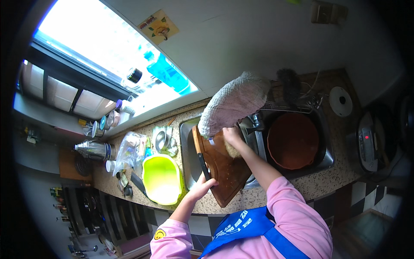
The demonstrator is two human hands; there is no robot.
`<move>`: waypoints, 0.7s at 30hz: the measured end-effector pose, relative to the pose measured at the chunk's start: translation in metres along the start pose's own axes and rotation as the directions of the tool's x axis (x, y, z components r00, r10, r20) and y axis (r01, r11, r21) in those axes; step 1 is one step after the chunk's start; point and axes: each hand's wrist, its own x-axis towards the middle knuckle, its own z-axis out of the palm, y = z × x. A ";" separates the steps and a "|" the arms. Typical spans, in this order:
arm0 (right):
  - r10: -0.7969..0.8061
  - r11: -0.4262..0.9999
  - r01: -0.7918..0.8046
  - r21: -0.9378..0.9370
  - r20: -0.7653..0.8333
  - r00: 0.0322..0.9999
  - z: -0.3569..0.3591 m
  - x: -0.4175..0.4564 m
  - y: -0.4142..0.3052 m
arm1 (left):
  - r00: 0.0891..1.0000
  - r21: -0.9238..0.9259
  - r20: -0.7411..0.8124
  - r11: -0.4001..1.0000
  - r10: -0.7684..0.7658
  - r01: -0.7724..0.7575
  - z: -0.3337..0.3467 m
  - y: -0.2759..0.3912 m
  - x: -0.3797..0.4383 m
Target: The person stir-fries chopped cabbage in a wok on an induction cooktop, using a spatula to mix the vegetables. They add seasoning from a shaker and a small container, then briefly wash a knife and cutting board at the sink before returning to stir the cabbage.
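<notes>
A brown wooden cutting board [231,173] with a black side handle [203,165] lies tilted over the left basin of a steel double sink [189,142]. My left hand [203,186] grips the board's near left edge by the handle. Over the board's far part is my right hand [231,135], its fingers partly hidden; whether it holds something cannot be told. Beside that wrist shows a tan, rough-textured thing [233,149], perhaps a scrubbing pad. A pale waffle-weave cloth [234,100] hangs just beyond the right hand, partly in front of the faucet [255,122].
A reddish-brown round basin [292,140] sits in the right sink. Left of the sink stand a lime-green plastic basin [161,179], a clear plastic bag [131,149] and a metal thermos [95,150]. A white lid [340,101] and a rice cooker [368,144] are at right.
</notes>
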 end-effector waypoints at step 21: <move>-0.084 0.989 0.114 -0.095 0.277 0.957 -0.046 -0.006 -0.068 | 0.986 0.069 0.021 0.984 -0.166 0.164 -0.004 0.025 -0.003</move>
